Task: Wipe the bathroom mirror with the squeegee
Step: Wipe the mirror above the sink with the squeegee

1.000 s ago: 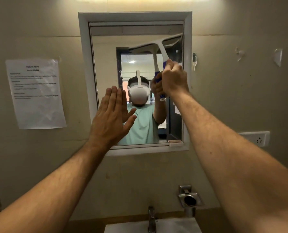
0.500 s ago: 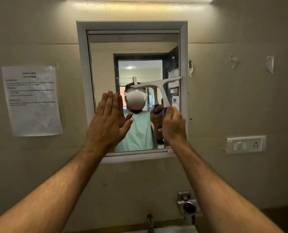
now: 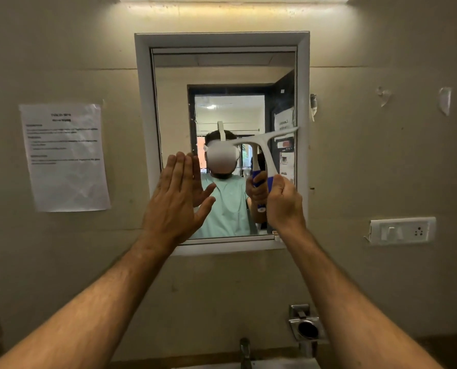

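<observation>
We hold the squeegee (image 3: 264, 145) in our right hand (image 3: 284, 202), fist closed around its blue grip, most of which the fingers hide. Its blade lies tilted across the right half of the mirror (image 3: 174, 102), about mid-height. Our left hand (image 3: 175, 202) is flat and empty, fingers spread; whether it touches the glass we cannot tell. The tap (image 3: 244, 352) below is cut off.

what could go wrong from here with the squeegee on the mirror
The left hand lies flat on the mirror, so it may leave prints on the glass. The squeegee blade sits tilted, its right tip at the white frame, so it may catch there or streak. The right hand grips only the low end of the handle, so pressure could be uneven.
</observation>
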Available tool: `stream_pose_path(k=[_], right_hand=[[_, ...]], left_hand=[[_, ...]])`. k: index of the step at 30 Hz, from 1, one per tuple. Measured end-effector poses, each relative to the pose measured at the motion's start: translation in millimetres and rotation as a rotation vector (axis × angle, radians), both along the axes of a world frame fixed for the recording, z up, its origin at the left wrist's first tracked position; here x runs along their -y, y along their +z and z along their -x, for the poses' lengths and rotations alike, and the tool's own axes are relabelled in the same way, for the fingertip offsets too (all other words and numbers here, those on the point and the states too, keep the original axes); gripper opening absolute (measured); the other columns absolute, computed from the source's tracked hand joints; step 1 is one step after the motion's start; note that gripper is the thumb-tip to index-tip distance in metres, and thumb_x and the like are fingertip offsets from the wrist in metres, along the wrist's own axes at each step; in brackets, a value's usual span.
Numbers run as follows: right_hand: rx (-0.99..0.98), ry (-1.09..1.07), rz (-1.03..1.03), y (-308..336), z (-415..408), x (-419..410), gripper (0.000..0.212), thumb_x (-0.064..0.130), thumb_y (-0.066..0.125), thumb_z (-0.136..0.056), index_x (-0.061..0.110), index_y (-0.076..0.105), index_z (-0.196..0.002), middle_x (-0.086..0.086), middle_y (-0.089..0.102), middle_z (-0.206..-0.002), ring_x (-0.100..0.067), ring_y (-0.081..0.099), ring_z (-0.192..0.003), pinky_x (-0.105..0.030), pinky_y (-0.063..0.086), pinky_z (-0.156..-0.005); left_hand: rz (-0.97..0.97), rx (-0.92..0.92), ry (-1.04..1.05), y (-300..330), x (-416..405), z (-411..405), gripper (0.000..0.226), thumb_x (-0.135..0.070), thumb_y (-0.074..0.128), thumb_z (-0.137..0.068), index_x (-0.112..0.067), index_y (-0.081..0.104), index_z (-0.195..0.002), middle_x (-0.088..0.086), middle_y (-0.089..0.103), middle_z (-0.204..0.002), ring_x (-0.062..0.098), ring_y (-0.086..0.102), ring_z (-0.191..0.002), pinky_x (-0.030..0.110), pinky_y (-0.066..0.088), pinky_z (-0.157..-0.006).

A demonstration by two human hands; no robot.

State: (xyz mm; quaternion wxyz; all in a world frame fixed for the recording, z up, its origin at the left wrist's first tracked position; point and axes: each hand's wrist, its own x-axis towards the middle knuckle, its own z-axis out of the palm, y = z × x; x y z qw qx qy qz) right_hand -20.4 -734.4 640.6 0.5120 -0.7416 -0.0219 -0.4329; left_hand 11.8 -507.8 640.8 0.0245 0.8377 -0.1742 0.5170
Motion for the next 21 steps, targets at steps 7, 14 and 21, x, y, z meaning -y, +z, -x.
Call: stream_pose_path(k=[7,14,21], right_hand=[[0.075,-0.045,-0.009,30,6,-5,0.039,0.045,0.024,-0.104,0.029,0.051,-0.081,0.003,0.059,-0.071,-0.018,0.06,-0.068,-0.042,0.056,-0.068],[-0.023,0.005,-0.018,7,0,1,0.044,0.046,0.022,-0.105,0.024,0.057,-0.091,-0.003,0.064,-0.081,-0.022,0.063,-0.078,-0.047,0.057,-0.077],[-0.001,-0.035,0.007,-32,3,0,0.044,0.046,0.022,-0.104,0.022,0.058,-0.095,-0.001,0.061,-0.077,-0.02,0.06,-0.07,-0.035,0.05,-0.063]], left_hand=[[0.017,-0.021,-0.018,0,-8,-1,0.095,-0.068,0.032,-0.097,-0.01,-0.007,-0.16,0.008,-0.016,-0.167,0.019,-0.019,-0.154,0.029,-0.016,-0.122],[0.014,-0.037,0.002,-11,-17,-1,0.096,-0.068,0.033,-0.096,-0.009,-0.005,-0.161,0.009,-0.012,-0.168,0.019,-0.016,-0.155,0.028,-0.016,-0.122],[0.027,-0.061,-0.032,-16,-17,1,0.095,-0.067,0.034,-0.096,-0.009,-0.005,-0.161,0.008,-0.012,-0.168,0.02,-0.014,-0.155,0.037,-0.003,-0.125]])
